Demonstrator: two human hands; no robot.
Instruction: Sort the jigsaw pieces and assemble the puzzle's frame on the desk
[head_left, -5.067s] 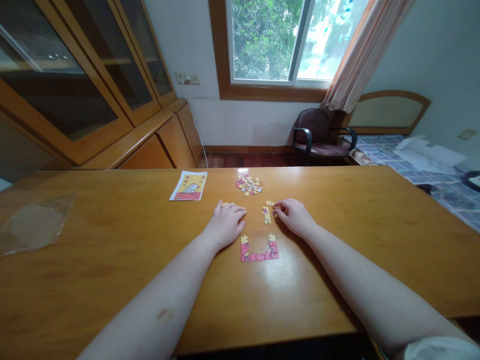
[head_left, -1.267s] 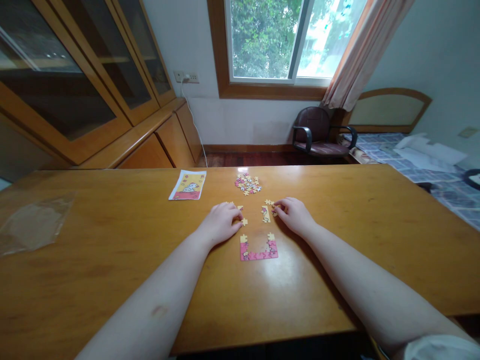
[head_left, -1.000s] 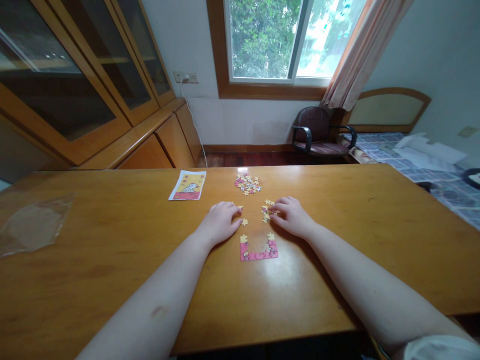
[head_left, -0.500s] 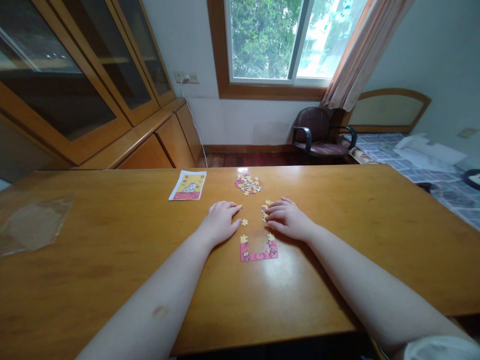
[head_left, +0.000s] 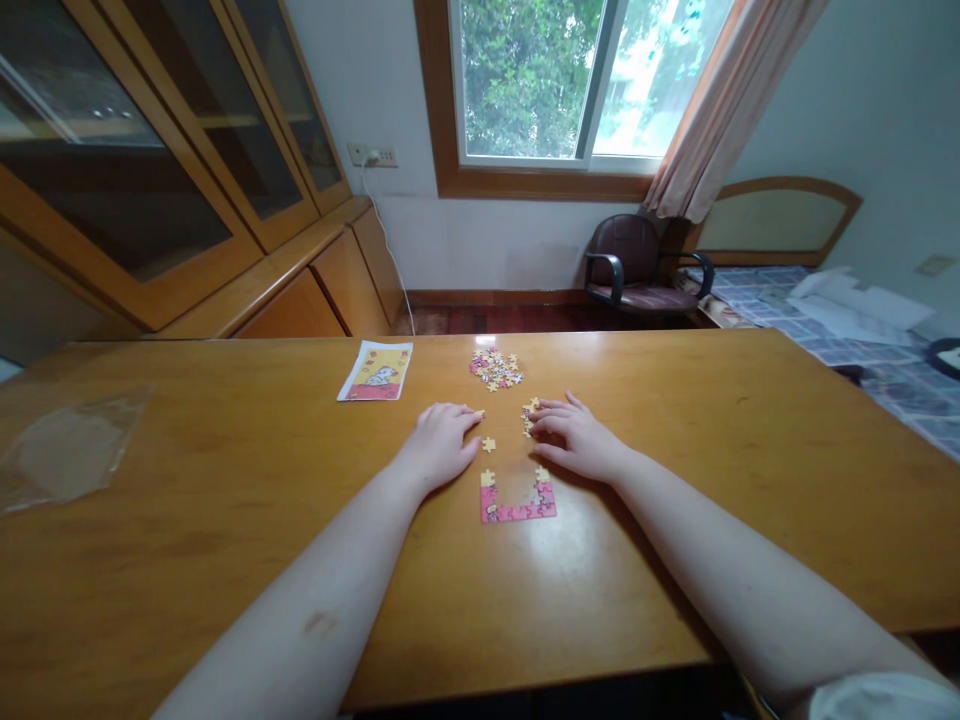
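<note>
My left hand (head_left: pixel 442 446) rests palm down on the table, fingers stretched out, thumb apart. Its fingertips partly cover a small puzzle piece (head_left: pixel 481 413), and a loose yellow piece (head_left: pixel 489 445) lies just beyond the thumb. Opposite it, my right hand (head_left: pixel 579 438) has its fingers extended over a small group of yellowish puzzle pieces (head_left: pixel 528 412), touching or covering some of them. Nearer to me, between the forearms, lies a joined U-shaped puzzle border (head_left: pixel 517 513), pink along the bottom with yellow upper ends. A heap of loose puzzle pieces (head_left: pixel 496 369) sits beyond both hands.
A picture card (head_left: pixel 376 371) with a white animal on yellow and pink lies left of the heap. A clear plastic bag (head_left: pixel 67 450) is at the table's far left. Beyond the wooden table (head_left: pixel 675 520) stand a chair (head_left: pixel 634 265), a glass-doored cabinet (head_left: pixel 262 205) and a bed.
My right fingers have shifted slightly, and the top piece beside them now sits closer to the small group. My left hand has hardly moved.
</note>
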